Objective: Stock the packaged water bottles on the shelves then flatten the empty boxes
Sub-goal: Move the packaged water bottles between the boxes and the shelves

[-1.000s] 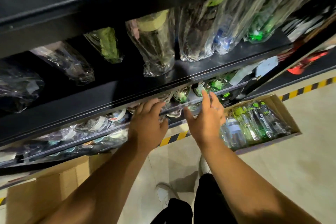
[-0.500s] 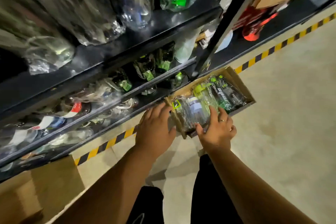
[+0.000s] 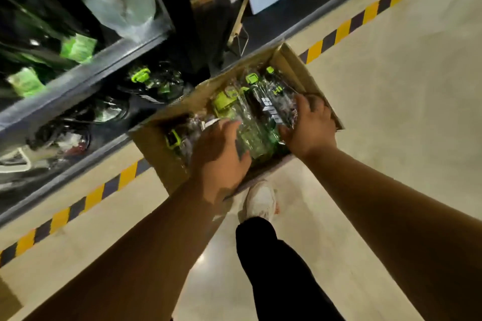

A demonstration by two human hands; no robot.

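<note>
both hands are down in the open cardboard box (image 3: 293,61), which sits on the floor (image 3: 391,101) and is packed with plastic-wrapped bottles (image 3: 251,138) with bright green caps. the left hand (image 3: 221,156) lies palm down on the wrapped pile at the near end of the box, fingers spread and a bit bent over the plastic. honestly can't tell if it's gripping anything or just resting there. the right hand (image 3: 311,126) is just beside it, with one greenish bottle showing between the two; its fingers curl over the far side of a dark-labelled bottle (image 3: 271,112) and the thumb sits on the near side, so it's clamped on that one. beyond the left hand are the dark shelves (image 3: 78,81), with more wrapped bottles on them, pretty blurry. striped tape (image 3: 341,31) runs along the floor past the right hand, and a white shoe (image 3: 260,202) shows just below the left wrist, right by the box's near edge.
</note>
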